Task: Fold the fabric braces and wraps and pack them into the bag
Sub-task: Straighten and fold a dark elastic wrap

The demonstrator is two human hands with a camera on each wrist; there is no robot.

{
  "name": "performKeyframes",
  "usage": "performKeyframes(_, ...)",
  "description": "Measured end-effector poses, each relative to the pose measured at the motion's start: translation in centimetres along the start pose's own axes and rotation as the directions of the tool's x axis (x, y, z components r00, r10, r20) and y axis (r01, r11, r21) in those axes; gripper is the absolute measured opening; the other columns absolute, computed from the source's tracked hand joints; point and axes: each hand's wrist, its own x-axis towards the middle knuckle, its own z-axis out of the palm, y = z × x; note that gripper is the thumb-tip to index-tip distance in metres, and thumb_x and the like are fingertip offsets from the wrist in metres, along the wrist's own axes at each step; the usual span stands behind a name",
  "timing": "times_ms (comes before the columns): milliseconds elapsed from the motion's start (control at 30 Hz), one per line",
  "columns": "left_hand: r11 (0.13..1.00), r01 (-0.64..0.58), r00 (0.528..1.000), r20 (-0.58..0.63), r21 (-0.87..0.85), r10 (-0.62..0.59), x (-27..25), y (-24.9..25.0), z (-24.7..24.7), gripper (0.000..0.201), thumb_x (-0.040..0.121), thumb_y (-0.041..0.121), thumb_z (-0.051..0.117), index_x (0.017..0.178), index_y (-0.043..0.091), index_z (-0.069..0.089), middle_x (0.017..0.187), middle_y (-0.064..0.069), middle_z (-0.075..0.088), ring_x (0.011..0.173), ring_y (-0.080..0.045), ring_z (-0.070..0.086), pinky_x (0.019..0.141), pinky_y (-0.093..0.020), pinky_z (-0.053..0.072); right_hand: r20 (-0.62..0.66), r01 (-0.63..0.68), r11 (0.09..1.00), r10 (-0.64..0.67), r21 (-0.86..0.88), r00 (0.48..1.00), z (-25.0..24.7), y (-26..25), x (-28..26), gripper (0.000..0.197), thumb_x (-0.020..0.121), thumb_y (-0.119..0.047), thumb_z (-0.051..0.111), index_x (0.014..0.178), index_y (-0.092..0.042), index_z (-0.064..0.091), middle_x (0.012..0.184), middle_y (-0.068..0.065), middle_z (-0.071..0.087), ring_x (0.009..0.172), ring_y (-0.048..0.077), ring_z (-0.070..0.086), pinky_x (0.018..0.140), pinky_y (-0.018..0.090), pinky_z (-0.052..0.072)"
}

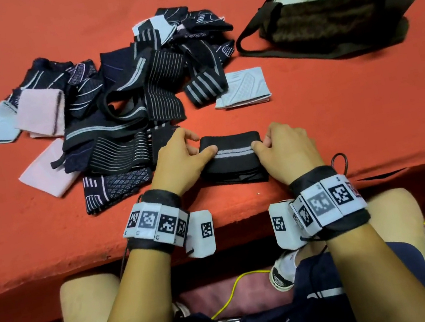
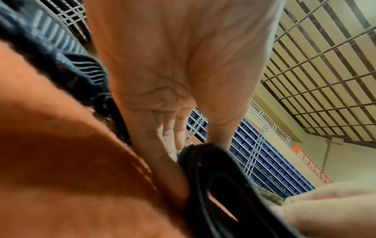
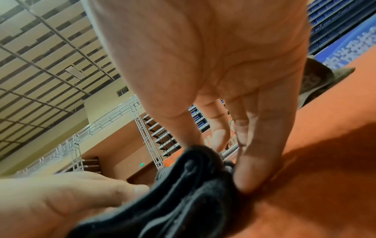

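1. Your left hand [image 1: 180, 160] pinches the folded black wrap's [image 1: 232, 160] left end, thumb on top.
2. Your right hand [image 1: 285, 148] pinches its right end, fingers curled.
3. Wrap lies on the orange table [image 1: 339, 117], near edge.
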Motion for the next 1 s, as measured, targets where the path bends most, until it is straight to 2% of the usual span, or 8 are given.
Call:
performKeyframes(100, 0.998, 0.068, 0.998, -0.003, 0.006, -0.068, -0.3, -0.8, 0.0, 0.038, 0.083, 0.044, 0.075, 0.092, 0.012, 0.058, 0.076, -0.001, 0.069, 0.068, -0.018, 0.069, 0.066, -0.037, 0.057, 0.063, 0.045, 0.999, -0.044, -0.024, 0.997, 0.1, -0.2, -0.1, 0.027, 0.097, -0.035, 0.052, 0.098, -0.009, 0.058, 0.102, 0.018, 0.065, 0.099, 0.039, 0.058, 0.076, 0.038, 0.040)
performKeyframes(233, 0.993, 0.083, 0.995, 0.041, 0.080, -0.087, -0.8, -0.6, -0.1, 0.042, 0.086, 0.050, 0.070, 0.073, 0.014, 0.054, 0.064, -0.006, 0.071, 0.050, -0.019, 0.070, 0.073, -0.044, 0.059, 0.075, 0.101, 0.994, -0.098, -0.039, 0.992, -0.1, -0.7, -0.3, 0.024, 0.092, -0.036, 0.056, 0.086, -0.012, 0.055, 0.091, 0.014, 0.066, 0.090, 0.036, 0.060, 0.077, 0.038, 0.049)
performKeyframes(367, 0.987, 0.126, 0.990, 0.079, -0.098, -0.118, -0.9, 0.5, 0.0, 0.037, 0.088, 0.035, 0.074, 0.092, 0.004, 0.054, 0.076, -0.006, 0.066, 0.054, -0.023, 0.071, 0.065, -0.047, 0.060, 0.053, 0.095, 0.993, -0.098, 0.065, 0.994, 0.1, -0.8, 0.3, 0.028, 0.090, -0.037, 0.062, 0.076, -0.019, 0.046, 0.081, 0.010, 0.066, 0.078, 0.034, 0.066, 0.074, 0.041, 0.053)
performKeyframes(467, 0.983, 0.114, 0.991, 0.082, -0.145, -0.103, -0.5, 1.1, 0.1, 0.039, 0.084, 0.029, 0.078, 0.104, 0.007, 0.052, 0.082, -0.005, 0.063, 0.058, -0.020, 0.072, 0.060, -0.045, 0.062, -0.015, 0.091, 0.991, -0.090, 0.095, 0.996, -0.4, -0.8, 0.9, 0.026, 0.092, -0.034, 0.064, 0.081, -0.016, 0.048, 0.084, 0.008, 0.062, 0.083, 0.031, 0.057, 0.069, 0.035, 0.040)
performKeyframes(533, 0.984, 0.104, 0.992, 0.083, -0.142, -0.093, 0.1, 1.3, 0.4, 0.039, 0.084, 0.026, 0.078, 0.106, 0.008, 0.052, 0.083, -0.005, 0.065, 0.062, -0.018, 0.072, 0.059, -0.043, 0.062, -0.054, 0.109, 0.991, -0.104, 0.082, 0.993, -0.8, -1.0, 1.4, 0.022, 0.094, -0.032, 0.062, 0.088, -0.013, 0.051, 0.089, 0.008, 0.062, 0.087, 0.031, 0.055, 0.071, 0.035, 0.038)
performKeyframes(633, 0.983, 0.101, 0.992, 0.092, -0.152, -0.088, 1.1, 1.9, 1.0, 0.030, 0.084, 0.018, 0.073, 0.105, 0.008, 0.054, 0.078, -0.005, 0.068, 0.065, -0.015, 0.072, 0.065, -0.042, 0.063, -0.078, 0.124, 0.991, -0.119, 0.057, 0.990, -1.1, -1.0, 2.5, 0.016, 0.095, -0.022, 0.055, 0.102, -0.008, 0.053, 0.099, 0.014, 0.065, 0.096, 0.035, 0.058, 0.080, 0.042, 0.047)
performKeyframes(733, 0.982, 0.086, 0.993, 0.100, -0.169, -0.069, 2.2, 2.4, 1.5, 0.032, 0.084, 0.013, 0.072, 0.110, 0.010, 0.052, 0.073, 0.000, 0.069, 0.066, -0.015, 0.073, 0.072, -0.043, 0.063, -0.064, 0.088, 0.994, -0.085, 0.058, 0.994, -1.5, -1.1, 3.6, 0.020, 0.092, -0.014, 0.049, 0.110, -0.005, 0.052, 0.105, 0.018, 0.063, 0.098, 0.038, 0.058, 0.084, 0.045, 0.049)
performKeyframes(1000, 0.994, -0.024, 0.998, 0.049, -0.108, 0.030, 4.4, 4.2, 2.6, 0.033, 0.084, 0.010, 0.070, 0.111, 0.020, 0.054, 0.083, -0.015, 0.068, 0.066, -0.028, 0.073, 0.063, -0.046, 0.062, -0.042, 0.060, 0.998, -0.059, 0.025, 0.997, -2.2, -1.5, 6.0, 0.022, 0.090, -0.005, 0.047, 0.110, -0.008, 0.055, 0.112, 0.016, 0.062, 0.103, 0.038, 0.057, 0.086, 0.041, 0.048)
